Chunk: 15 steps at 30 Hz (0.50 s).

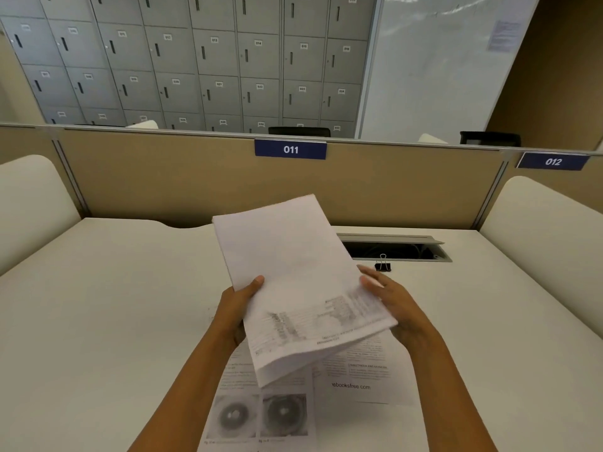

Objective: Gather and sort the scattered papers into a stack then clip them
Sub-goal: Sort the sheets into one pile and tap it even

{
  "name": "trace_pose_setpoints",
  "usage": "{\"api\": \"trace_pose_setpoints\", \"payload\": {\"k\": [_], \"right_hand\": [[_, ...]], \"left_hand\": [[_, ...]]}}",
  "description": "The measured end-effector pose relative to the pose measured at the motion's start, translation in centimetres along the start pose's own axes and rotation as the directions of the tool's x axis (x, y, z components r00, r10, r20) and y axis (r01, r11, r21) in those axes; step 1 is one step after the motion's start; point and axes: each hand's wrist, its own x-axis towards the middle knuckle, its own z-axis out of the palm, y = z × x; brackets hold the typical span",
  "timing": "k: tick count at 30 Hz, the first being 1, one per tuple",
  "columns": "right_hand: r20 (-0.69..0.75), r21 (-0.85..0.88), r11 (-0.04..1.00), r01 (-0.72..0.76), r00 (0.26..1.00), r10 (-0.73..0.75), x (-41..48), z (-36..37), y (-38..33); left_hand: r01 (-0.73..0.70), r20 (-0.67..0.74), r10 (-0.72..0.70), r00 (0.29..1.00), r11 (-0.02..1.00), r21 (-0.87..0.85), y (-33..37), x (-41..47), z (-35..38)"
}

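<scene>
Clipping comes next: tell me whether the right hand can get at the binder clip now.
Probably yes. The binder clip stands on the desk just beyond the right hand, nothing between them; the left hand grips the paper stack, so the right could let go.

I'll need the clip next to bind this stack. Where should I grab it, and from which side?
Probably pinch the clip by its wire handles, from above, with the right hand, the nearer one. It stands upright on the desk, handles up, clear of the stack.
</scene>
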Motion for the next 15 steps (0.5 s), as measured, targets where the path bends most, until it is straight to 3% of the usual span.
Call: {"api": "trace_pose_setpoints", "payload": {"k": [3, 6, 10, 15], "right_hand": [[-0.089, 0.388, 0.92, 0.055, 0.996, -0.022, -0.6, -0.2, 0.4], [-0.004, 0.56, 0.829, 0.009, 1.0, -0.008, -1.9, 1.8, 1.9], [0.114, 0.468, 0.883, -0.044, 0.993, -0.011, -3.5, 5.9, 2.7], [-0.207, 0.385, 0.923, 0.024, 0.976, 0.061, -2.3, 8.5, 3.8]], "left_hand": [[-0.044, -0.119, 0.03, 0.992, 0.992, -0.116, -0.4, -0.3, 0.4], [-0.116, -0.229, 0.064, 0.971, 0.968, -0.223, -0.8, -0.4, 1.2], [-0.189, -0.343, 0.101, 0.934, 0.954, -0.234, -1.2, -1.3, 2.9], [-0.192, -0.383, 0.093, 0.919, 0.954, -0.23, -2.0, -2.3, 4.1]]}}
